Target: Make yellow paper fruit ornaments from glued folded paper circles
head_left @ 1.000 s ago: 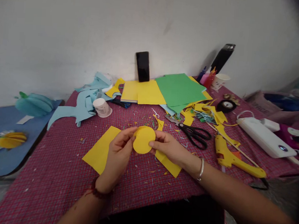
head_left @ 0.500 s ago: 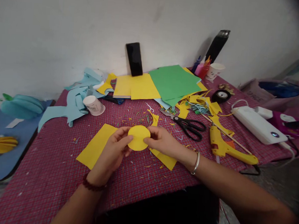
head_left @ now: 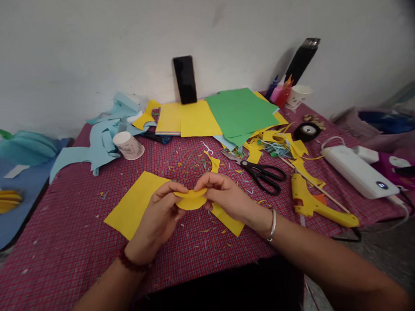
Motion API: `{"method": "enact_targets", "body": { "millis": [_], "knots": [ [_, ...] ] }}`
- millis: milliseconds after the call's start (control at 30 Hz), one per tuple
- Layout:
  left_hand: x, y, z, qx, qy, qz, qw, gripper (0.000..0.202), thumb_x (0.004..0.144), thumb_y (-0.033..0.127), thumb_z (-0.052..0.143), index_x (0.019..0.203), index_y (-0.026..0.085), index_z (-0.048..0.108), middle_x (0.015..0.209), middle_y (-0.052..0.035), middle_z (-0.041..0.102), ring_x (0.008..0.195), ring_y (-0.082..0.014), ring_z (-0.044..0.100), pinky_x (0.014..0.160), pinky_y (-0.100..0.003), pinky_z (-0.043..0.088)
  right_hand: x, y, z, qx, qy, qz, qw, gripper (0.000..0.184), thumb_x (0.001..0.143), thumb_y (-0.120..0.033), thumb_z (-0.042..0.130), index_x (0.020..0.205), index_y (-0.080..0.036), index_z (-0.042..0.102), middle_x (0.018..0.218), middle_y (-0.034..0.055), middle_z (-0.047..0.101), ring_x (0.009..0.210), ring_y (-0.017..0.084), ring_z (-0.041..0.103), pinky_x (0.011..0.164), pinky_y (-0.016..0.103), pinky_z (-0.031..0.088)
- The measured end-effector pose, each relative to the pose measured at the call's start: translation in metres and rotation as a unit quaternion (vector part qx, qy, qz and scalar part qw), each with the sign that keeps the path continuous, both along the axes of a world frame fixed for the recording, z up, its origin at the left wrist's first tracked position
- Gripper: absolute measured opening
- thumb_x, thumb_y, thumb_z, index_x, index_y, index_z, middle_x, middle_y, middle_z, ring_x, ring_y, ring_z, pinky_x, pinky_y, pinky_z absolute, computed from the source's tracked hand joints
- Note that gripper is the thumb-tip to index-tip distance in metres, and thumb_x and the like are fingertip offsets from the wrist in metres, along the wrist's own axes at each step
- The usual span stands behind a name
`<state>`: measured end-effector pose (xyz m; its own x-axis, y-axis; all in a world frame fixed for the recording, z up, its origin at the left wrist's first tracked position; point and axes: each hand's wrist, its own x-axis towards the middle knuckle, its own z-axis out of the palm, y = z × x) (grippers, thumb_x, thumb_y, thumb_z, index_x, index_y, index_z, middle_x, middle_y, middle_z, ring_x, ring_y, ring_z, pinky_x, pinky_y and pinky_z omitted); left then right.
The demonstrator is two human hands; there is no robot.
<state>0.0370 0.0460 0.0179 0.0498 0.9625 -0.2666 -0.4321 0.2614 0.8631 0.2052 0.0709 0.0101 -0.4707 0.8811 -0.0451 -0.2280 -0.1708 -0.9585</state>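
A yellow paper circle (head_left: 190, 201) is held over the middle of the table, its upper part bent over toward me. My left hand (head_left: 163, 207) pinches its left edge, and my right hand (head_left: 221, 194) grips the right edge with the fingers on the folded part. Beneath my left hand lies a yellow paper sheet (head_left: 133, 202). Another yellow paper piece (head_left: 229, 221) lies partly under my right hand. Black-handled scissors (head_left: 263, 173) rest just beyond my right hand.
A yellow glue gun (head_left: 310, 205) and a white power bank (head_left: 360, 173) lie at right. Green sheets (head_left: 242, 113) and a phone (head_left: 185, 79) are at the back. A paper cup (head_left: 128, 145) stands beside blue scraps (head_left: 100, 141). Small cuttings litter the checked cloth (head_left: 70, 240).
The paper circle was flat and facing me; now its upper part is bent over. My right fingers have moved up onto its top edge.
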Motion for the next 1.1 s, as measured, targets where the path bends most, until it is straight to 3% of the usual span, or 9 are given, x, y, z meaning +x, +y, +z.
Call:
{"method": "enact_targets", "body": {
  "millis": [133,233,367,633,700,800,867,1000,1100],
  "knots": [
    [-0.006,0.001,0.004,0.015,-0.068,-0.031,0.997,0.013,0.060,0.014,0.067,0.073,0.017,0.068,0.069,0.0019,0.062,0.049,-0.0063,0.051,0.040,-0.017,0.038,0.001,0.000,0.000,0.006,0.027,-0.024,0.999,0.005,0.074,-0.016,0.058,0.077,-0.019,0.060,0.062,-0.0063,0.056,0.050,0.006,0.053,0.049,0.019,0.041],
    [-0.007,0.001,0.006,-0.001,-0.095,-0.068,0.993,0.027,0.070,0.033,0.068,0.093,0.018,0.068,0.069,-0.0005,0.064,0.050,-0.0118,0.057,0.040,-0.021,0.043,0.002,0.001,0.002,0.060,0.019,-0.059,0.996,0.006,0.075,-0.015,0.056,0.076,-0.019,0.061,0.065,-0.0061,0.056,0.051,0.005,0.052,0.050,0.020,0.039],
    [-0.003,0.000,0.002,-0.038,-0.043,-0.103,0.993,0.036,0.079,0.051,0.063,0.082,0.015,0.063,0.059,-0.0009,0.061,0.044,-0.0099,0.053,0.036,-0.018,0.037,0.004,0.002,0.002,0.150,-0.020,-0.072,0.986,0.011,0.076,-0.014,0.052,0.078,-0.019,0.062,0.066,-0.0051,0.055,0.054,0.007,0.050,0.050,0.021,0.038],
    [0.002,-0.003,-0.002,-0.043,0.056,-0.065,0.995,0.030,0.072,0.042,0.074,0.077,0.016,0.059,0.052,0.0043,0.056,0.039,-0.0055,0.044,0.036,-0.015,0.027,0.008,-0.002,0.004,0.317,-0.149,-0.068,0.934,0.018,0.080,-0.009,0.048,0.080,-0.020,0.061,0.075,-0.0011,0.058,0.069,0.012,0.054,0.065,0.027,0.041],
    [0.001,-0.003,-0.002,-0.028,0.083,-0.050,0.995,0.029,0.073,0.042,0.073,0.076,0.017,0.059,0.051,0.0049,0.054,0.040,-0.0053,0.043,0.037,-0.015,0.026,0.009,-0.003,0.006,0.300,-0.144,-0.047,0.942,0.018,0.080,-0.009,0.047,0.087,-0.020,0.059,0.079,-0.0004,0.059,0.072,0.013,0.055,0.067,0.027,0.042],
    [-0.003,-0.003,-0.003,0.016,0.147,-0.040,0.988,0.027,0.079,0.043,0.067,0.075,0.017,0.059,0.052,0.0049,0.054,0.042,-0.0056,0.043,0.039,-0.017,0.027,0.010,-0.002,0.009,0.213,-0.107,-0.003,0.971,0.018,0.084,-0.016,0.047,0.101,-0.020,0.054,0.084,0.0003,0.056,0.073,0.013,0.054,0.065,0.026,0.043],
    [-0.005,-0.003,-0.002,0.066,0.218,-0.051,0.972,0.026,0.084,0.041,0.062,0.074,0.018,0.059,0.054,0.0045,0.053,0.044,-0.0065,0.044,0.042,-0.018,0.029,0.010,-0.001,0.009,0.175,-0.112,0.026,0.978,0.012,0.089,-0.025,0.048,0.097,-0.019,0.054,0.080,-0.0006,0.053,0.070,0.012,0.051,0.062,0.025,0.042],
    [-0.005,-0.007,0.004,0.167,0.356,-0.073,0.916,0.024,0.088,0.034,0.057,0.071,0.018,0.058,0.054,0.0043,0.051,0.049,-0.0088,0.044,0.049,-0.021,0.033,0.009,0.001,0.006,0.209,-0.187,0.049,0.959,0.022,0.093,-0.033,0.050,0.076,-0.019,0.051,0.068,-0.0033,0.047,0.063,0.011,0.045,0.057,0.024,0.035],
    [-0.005,-0.008,0.006,0.199,0.360,-0.052,0.910,0.019,0.086,0.031,0.059,0.072,0.019,0.058,0.057,0.0045,0.049,0.053,-0.0098,0.043,0.052,-0.023,0.033,0.009,0.001,0.005,0.242,-0.199,0.041,0.949,0.023,0.093,-0.030,0.050,0.073,-0.019,0.051,0.065,-0.0045,0.045,0.061,0.010,0.043,0.057,0.024,0.032]
  ]
}}
